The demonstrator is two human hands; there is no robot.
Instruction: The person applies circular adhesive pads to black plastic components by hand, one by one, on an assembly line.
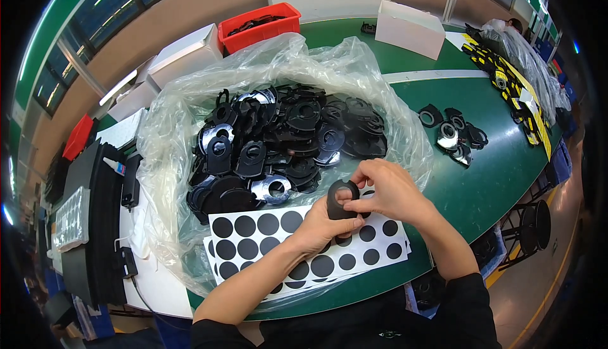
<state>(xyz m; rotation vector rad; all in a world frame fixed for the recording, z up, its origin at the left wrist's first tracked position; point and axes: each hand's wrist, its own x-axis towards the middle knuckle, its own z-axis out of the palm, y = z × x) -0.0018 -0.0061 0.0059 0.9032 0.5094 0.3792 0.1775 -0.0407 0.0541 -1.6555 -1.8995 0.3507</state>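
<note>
Both hands meet over the near table edge on one black flat plastic part (341, 198) with a round hole. My left hand (323, 228) grips it from below. My right hand (387, 190) pinches its top edge with fingertips. Beneath them lie white sheets of round black stickers (266, 232). Just beyond is a heap of the same black parts (285, 143), some with shiny round faces, inside an opened clear plastic bag (171, 127).
A small group of similar parts (453, 132) lies to the right on the green table (494, 178). A red bin (258, 26) and white boxes (409, 28) stand at the back. Black foam strips (95, 216) lie at left. A black stool (529, 225) stands lower right.
</note>
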